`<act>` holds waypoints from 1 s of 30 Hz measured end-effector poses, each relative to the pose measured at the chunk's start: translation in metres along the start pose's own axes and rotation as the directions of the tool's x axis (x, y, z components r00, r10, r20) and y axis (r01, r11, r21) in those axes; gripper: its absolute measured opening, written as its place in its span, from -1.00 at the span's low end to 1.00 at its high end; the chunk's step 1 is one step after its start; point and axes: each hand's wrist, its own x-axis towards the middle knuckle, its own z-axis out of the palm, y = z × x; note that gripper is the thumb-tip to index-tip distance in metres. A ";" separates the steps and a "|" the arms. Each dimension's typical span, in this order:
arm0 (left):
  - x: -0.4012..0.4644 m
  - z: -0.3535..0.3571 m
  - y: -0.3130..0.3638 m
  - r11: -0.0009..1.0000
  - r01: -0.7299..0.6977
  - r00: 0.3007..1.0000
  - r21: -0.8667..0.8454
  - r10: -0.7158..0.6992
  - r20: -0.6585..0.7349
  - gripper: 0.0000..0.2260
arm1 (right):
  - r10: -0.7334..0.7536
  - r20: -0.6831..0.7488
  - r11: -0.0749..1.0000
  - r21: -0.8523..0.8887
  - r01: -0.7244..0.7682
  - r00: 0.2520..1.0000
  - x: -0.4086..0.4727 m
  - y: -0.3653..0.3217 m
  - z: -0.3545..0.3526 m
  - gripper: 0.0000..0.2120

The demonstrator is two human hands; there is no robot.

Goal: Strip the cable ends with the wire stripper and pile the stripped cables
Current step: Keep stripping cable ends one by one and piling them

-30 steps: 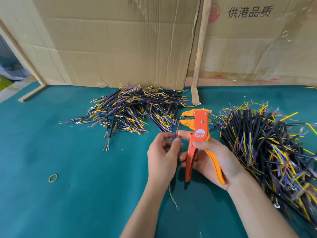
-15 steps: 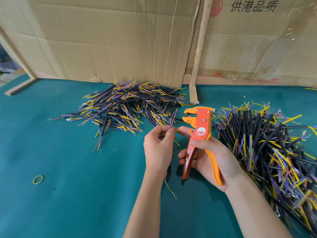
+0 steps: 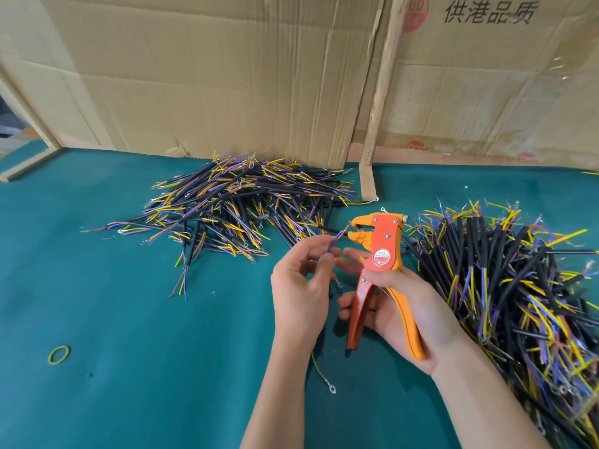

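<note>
Wire tip [image 3: 339, 237] now reaches the wire stripper [image 3: 379, 251] mouth, left hand [image 3: 299, 286] pinching.

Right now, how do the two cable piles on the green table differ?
The left pile lies farther back, against the cardboard wall; the right pile lies nearer, beside the right hand gripping the wire stripper. The left pile is flatter and more spread out; the right pile looks thicker and denser, running off the frame edge. Both hold black-sheathed cables with yellow and purple wires fanning from the ends, on the same table.
</note>
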 end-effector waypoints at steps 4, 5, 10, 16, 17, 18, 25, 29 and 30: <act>0.000 0.003 -0.002 0.994 -0.057 0.995 0.091 0.064 -0.076 -0.77 | 0.001 -0.033 1.000 0.029 0.000 0.999 0.000 0.000 -0.001 -0.47; -0.001 0.003 -0.002 0.990 -0.067 0.993 0.123 0.078 -0.088 -0.77 | -0.001 -0.036 1.000 0.030 0.002 0.999 0.000 -0.001 0.000 -0.47; -0.002 0.004 0.000 0.976 -0.056 0.985 0.213 0.088 -0.146 -0.79 | -0.017 -0.047 0.999 0.034 0.019 0.999 -0.005 -0.002 0.003 -0.48; -0.002 0.003 0.002 0.976 -0.015 0.971 0.218 0.066 -0.229 -0.85 | 0.064 -0.035 0.995 0.080 -0.061 0.997 -0.016 -0.001 0.005 -0.51; -0.002 0.003 0.001 0.974 -0.014 0.970 0.228 0.068 -0.232 -0.85 | 0.091 -0.032 0.993 0.084 -0.088 0.995 -0.017 -0.002 0.006 -0.51; -0.002 0.003 0.001 0.972 -0.014 0.970 0.234 0.070 -0.233 -0.85 | 0.113 -0.027 0.990 0.086 -0.110 0.993 -0.017 -0.003 0.006 -0.52; -0.004 0.004 0.001 0.964 -0.051 0.967 0.263 0.114 -0.230 -0.84 | 0.117 0.006 0.993 -0.016 -0.117 0.993 -0.016 -0.005 0.006 -0.54; -0.003 0.004 0.000 0.955 -0.080 0.964 0.285 0.147 -0.222 -0.79 | 0.115 0.019 0.989 -0.100 -0.113 0.993 -0.015 -0.005 0.006 -0.50; -0.003 0.003 0.000 0.954 -0.089 0.963 0.288 0.157 -0.221 -0.79 | 0.118 0.015 0.987 -0.109 -0.115 0.993 -0.015 -0.005 0.005 -0.51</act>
